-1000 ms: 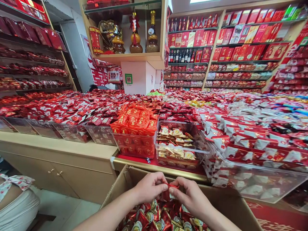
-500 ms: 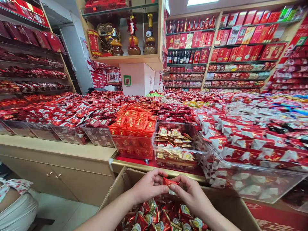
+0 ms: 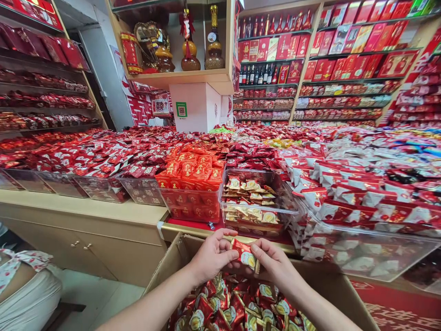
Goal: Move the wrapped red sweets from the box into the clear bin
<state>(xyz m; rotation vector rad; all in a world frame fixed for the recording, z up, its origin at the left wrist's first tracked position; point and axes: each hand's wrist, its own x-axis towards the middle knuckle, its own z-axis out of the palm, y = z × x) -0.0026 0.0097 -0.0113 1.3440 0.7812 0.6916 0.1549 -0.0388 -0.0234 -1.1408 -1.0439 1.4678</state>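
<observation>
Both hands hold a small stack of red-and-gold wrapped candies [image 3: 245,254] above an open cardboard box [image 3: 165,271]. My left hand [image 3: 212,255] grips the stack's left end with curled fingers. My right hand [image 3: 274,263] pinches its right end. The box below is full of the same red-and-gold candies [image 3: 237,308]. Just beyond the hands stands a clear plastic bin [image 3: 257,204], partly filled with gold-and-white packets.
Clear bins of red packets [image 3: 191,184] line the wooden counter [image 3: 86,211], with heaps of red sweets behind. Shelves of red boxes and bottles [image 3: 310,55] cover the back wall. A white-and-patterned bundle [image 3: 24,285] lies at lower left on the floor.
Both hands have risen out of the box with the candies, lifting them toward the counter edge. The camera has tilted slightly down.
</observation>
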